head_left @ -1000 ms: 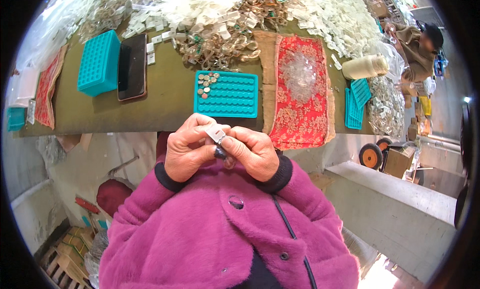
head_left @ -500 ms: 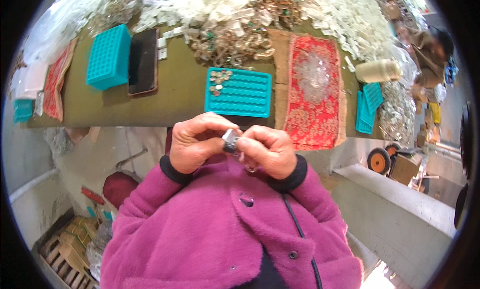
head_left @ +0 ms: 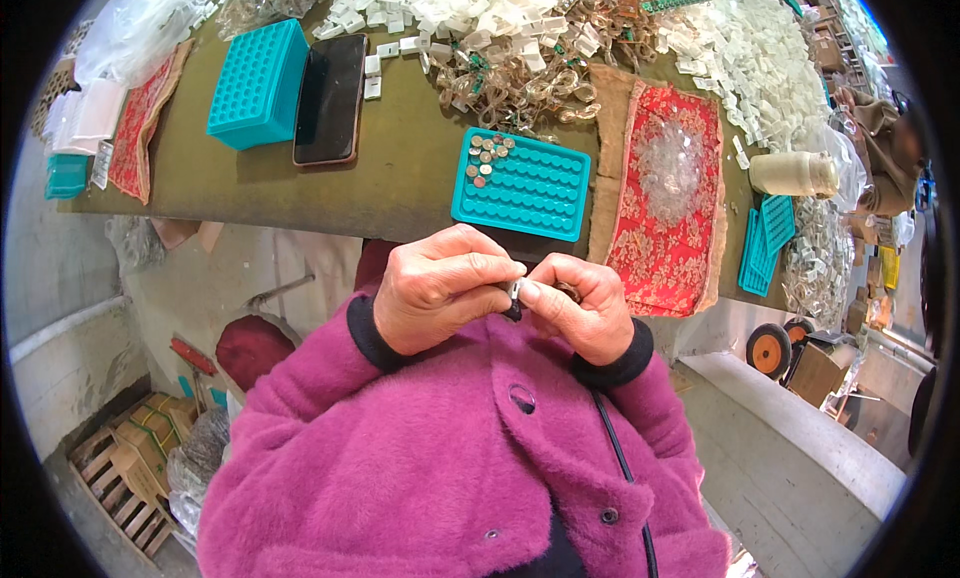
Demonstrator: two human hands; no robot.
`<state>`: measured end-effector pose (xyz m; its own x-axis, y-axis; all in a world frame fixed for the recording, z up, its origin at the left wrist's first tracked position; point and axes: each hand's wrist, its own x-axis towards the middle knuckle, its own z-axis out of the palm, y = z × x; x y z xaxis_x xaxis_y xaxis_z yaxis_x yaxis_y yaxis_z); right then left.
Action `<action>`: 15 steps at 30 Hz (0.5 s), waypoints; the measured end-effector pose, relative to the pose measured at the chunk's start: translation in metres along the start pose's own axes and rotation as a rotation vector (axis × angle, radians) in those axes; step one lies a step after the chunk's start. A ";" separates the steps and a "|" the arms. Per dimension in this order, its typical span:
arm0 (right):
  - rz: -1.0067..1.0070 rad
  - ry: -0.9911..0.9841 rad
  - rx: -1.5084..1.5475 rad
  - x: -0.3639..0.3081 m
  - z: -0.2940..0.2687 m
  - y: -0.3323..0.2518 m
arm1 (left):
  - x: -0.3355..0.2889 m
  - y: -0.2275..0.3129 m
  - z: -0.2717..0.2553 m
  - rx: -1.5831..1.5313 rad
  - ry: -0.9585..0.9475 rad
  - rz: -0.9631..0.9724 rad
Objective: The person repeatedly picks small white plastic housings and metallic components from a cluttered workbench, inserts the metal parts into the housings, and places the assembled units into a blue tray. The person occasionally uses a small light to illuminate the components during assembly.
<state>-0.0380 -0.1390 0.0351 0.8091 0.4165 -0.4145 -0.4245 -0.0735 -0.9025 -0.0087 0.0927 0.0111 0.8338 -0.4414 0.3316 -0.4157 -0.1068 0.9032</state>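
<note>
Just off the table's near edge, my two hands meet fingertip to fingertip. My left hand (head_left: 445, 286) is closed in a pinch on a small white-and-black piece (head_left: 515, 291), whose exact kind is too small to tell. My right hand (head_left: 588, 308) has thumb and forefinger closed on the same piece from the other side; its other fingers curl under, so the palm is hidden. Beyond them lies a shallow teal tray (head_left: 540, 193) with rows of scalloped grooves. Several small round metallic discs (head_left: 487, 158) sit in its far left corner.
A stack of teal perforated trays (head_left: 260, 88) stands left beside a dark phone (head_left: 330, 98). Heaped across the back are white plastic pieces (head_left: 480, 8) and tangled straps (head_left: 520, 88). On the right are a red patterned cloth (head_left: 665, 253), a cream cylinder (head_left: 793, 174) and teal trays (head_left: 768, 240).
The whole view has shifted, so table and hands appear farther right. My fingers have closed tighter round the small piece, and its white face shows less than before.
</note>
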 end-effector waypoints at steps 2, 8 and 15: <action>-0.074 0.045 -0.109 0.000 0.004 -0.001 | 0.001 -0.002 0.003 -0.010 0.001 0.002; -0.082 0.077 -0.008 0.002 0.008 -0.003 | 0.000 -0.007 0.007 -0.075 -0.018 -0.028; 0.072 0.114 0.175 -0.005 0.001 0.016 | 0.001 -0.008 0.019 -0.097 -0.013 -0.057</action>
<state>-0.0492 -0.1414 0.0229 0.8106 0.3098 -0.4970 -0.5391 0.0633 -0.8399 -0.0116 0.0763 -0.0014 0.8502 -0.4484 0.2758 -0.3299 -0.0456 0.9429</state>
